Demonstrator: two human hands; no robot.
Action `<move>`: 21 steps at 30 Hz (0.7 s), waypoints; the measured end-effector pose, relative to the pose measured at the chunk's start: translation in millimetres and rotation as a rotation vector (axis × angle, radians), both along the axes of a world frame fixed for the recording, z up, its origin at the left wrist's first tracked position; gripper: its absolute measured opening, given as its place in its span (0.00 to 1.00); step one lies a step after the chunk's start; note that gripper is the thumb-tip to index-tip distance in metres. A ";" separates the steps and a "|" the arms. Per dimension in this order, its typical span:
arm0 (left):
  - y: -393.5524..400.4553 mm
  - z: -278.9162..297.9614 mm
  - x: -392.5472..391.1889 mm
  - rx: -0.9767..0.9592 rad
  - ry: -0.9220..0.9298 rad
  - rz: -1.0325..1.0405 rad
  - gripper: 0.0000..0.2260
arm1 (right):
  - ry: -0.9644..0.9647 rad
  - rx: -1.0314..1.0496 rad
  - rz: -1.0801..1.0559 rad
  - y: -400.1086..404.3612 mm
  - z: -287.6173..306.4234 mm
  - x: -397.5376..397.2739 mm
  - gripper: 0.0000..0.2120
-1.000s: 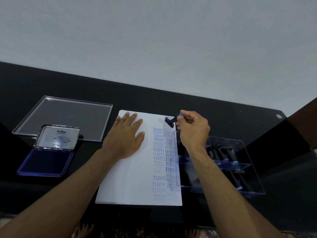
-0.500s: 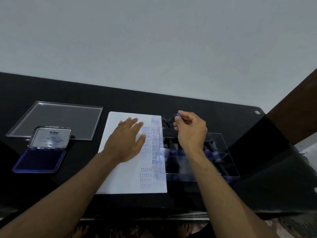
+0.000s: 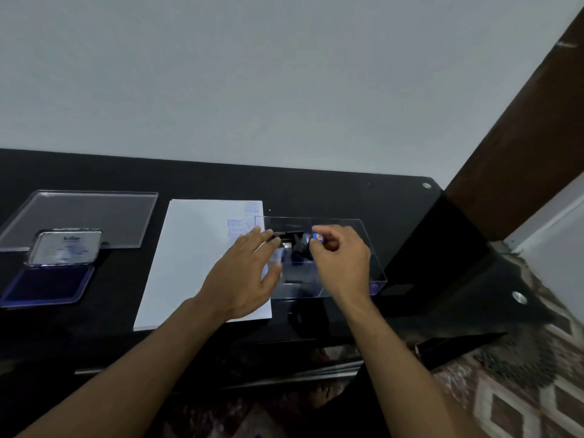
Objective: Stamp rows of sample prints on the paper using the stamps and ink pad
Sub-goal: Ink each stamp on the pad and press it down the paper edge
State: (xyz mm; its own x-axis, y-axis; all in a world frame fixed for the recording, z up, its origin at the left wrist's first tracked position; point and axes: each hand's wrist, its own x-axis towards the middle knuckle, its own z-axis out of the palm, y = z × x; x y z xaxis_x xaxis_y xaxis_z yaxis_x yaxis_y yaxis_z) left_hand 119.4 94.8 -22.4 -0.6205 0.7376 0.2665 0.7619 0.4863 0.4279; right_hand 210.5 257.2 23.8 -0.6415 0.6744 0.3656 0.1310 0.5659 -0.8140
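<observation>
A white paper sheet [image 3: 189,260] lies on the black table, with blue stamped prints along its right side. My left hand [image 3: 245,273] rests flat, fingers straight, over the sheet's right edge and reaches the clear stamp box [image 3: 357,245]. My right hand [image 3: 339,259] is over that box and pinches a black stamp with a blue cap [image 3: 316,240]. More dark stamps lie inside the box, partly hidden by my hands. The open ink pad [image 3: 47,284], blue with its metal lid raised, sits at the far left.
A clear plastic lid [image 3: 85,216] lies behind the ink pad at the left. The black table [image 3: 316,188] meets a pale wall at the back. A dark wooden post [image 3: 518,140] rises at the right, above patterned flooring [image 3: 518,403].
My right hand carried the stamp off the paper's top right corner into the box. My left hand slid right to the sheet's edge. The camera turned right.
</observation>
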 end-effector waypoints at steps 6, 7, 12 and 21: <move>2.4 -5.9 6.1 -0.050 0.025 0.009 0.31 | -0.222 0.234 0.132 3.4 -7.0 19.8 0.07; 2.4 -6.7 6.4 -0.053 0.028 0.013 0.31 | -0.252 0.278 0.156 4.1 -8.7 20.7 0.06; 2.7 -8.7 6.8 -0.056 0.031 0.017 0.32 | -0.455 0.326 0.209 7.5 -8.3 15.4 0.06; 1.9 -5.7 9.5 -0.042 0.008 0.023 0.27 | -0.711 0.102 0.291 12.3 12.9 1.4 0.05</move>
